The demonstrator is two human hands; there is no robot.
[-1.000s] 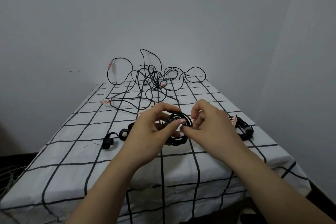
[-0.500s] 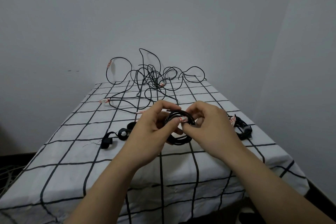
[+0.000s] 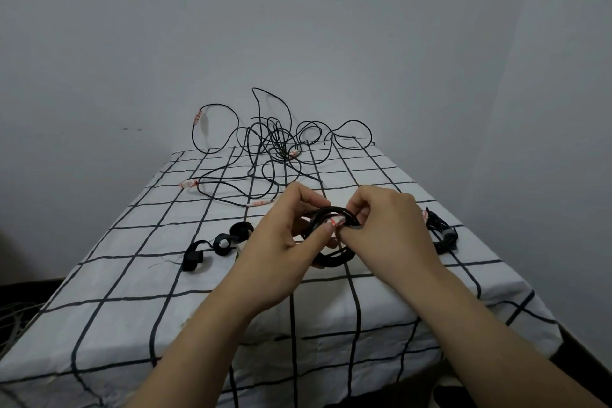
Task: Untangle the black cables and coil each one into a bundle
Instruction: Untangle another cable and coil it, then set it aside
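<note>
A coiled black cable (image 3: pixel 334 258) is held above the middle of the table between both hands. My left hand (image 3: pixel 281 242) grips its left side, thumb pressing a white-and-red taped end onto the coil. My right hand (image 3: pixel 387 228) pinches the coil's top right with curled fingers. A tangle of black cables (image 3: pixel 275 146) with taped ends lies at the table's far end, some loops standing up against the wall. A finished black bundle (image 3: pixel 442 232) lies to the right of my right hand.
The table wears a white cloth with a black grid (image 3: pixel 132 291). Several black strap loops (image 3: pixel 215 245) lie to the left of my left hand. A grey wall stands right behind the table. Thin wires show at the far left below the table edge.
My right hand has closed in on the coil's top right and its fingers have curled round the cable. The coil has risen slightly. The left hand keeps its hold.
</note>
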